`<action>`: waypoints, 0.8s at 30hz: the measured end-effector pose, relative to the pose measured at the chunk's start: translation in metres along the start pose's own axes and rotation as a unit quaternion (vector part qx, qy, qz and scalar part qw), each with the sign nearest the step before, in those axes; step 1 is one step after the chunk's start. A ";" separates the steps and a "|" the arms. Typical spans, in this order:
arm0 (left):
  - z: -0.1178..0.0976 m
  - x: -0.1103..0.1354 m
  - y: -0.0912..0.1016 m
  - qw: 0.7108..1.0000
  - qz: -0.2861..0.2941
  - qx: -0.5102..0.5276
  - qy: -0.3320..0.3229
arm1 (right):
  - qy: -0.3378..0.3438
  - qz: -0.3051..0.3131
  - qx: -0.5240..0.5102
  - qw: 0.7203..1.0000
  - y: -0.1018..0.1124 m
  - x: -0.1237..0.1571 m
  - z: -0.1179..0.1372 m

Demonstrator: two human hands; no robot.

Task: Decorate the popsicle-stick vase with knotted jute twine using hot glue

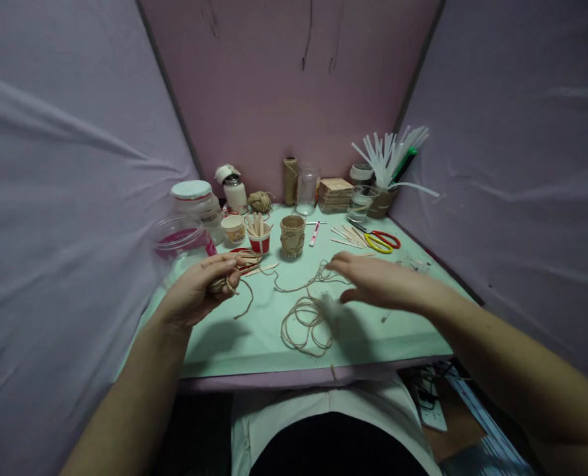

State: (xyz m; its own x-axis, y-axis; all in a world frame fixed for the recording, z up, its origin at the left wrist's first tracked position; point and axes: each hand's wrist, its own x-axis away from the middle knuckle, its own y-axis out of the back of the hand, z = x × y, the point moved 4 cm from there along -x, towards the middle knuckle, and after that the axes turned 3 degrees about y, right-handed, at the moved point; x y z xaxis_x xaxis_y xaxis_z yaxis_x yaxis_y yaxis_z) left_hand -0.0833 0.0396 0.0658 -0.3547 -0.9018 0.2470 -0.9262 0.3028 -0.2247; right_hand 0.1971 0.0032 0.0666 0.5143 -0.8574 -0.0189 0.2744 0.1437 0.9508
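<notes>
A small bundle of twine (219, 285) is gripped in the curled left hand (199, 285); the rest is left ungathered, in loose loops (301, 305) on the counter (259, 340). The right hand (366, 276) is stretched flat, palm down, above them; whether a strand is pinched cannot be told. The hands are held well apart.
</notes>
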 end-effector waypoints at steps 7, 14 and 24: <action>0.017 -0.003 -0.008 0.992 -0.002 0.127 0.026 | 0.116 0.063 -0.007 0.991 -0.087 -0.004 0.065; 0.032 -0.009 -0.017 0.996 0.021 0.084 0.027 | 0.050 0.043 -0.080 0.995 -0.078 -0.014 0.036; 0.034 -0.009 -0.060 0.904 0.158 -0.398 -0.018 | 0.040 -0.059 -0.183 0.980 -0.074 -0.038 0.041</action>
State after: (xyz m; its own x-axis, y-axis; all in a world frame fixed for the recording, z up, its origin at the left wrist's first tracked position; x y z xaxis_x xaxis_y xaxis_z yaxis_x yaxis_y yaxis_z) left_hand -0.0203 0.0188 0.0450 -0.6260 -0.7368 0.2554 -0.5834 0.6598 0.4736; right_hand 0.1243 0.0049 0.0092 0.5188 -0.8397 -0.1605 0.6020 0.2256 0.7660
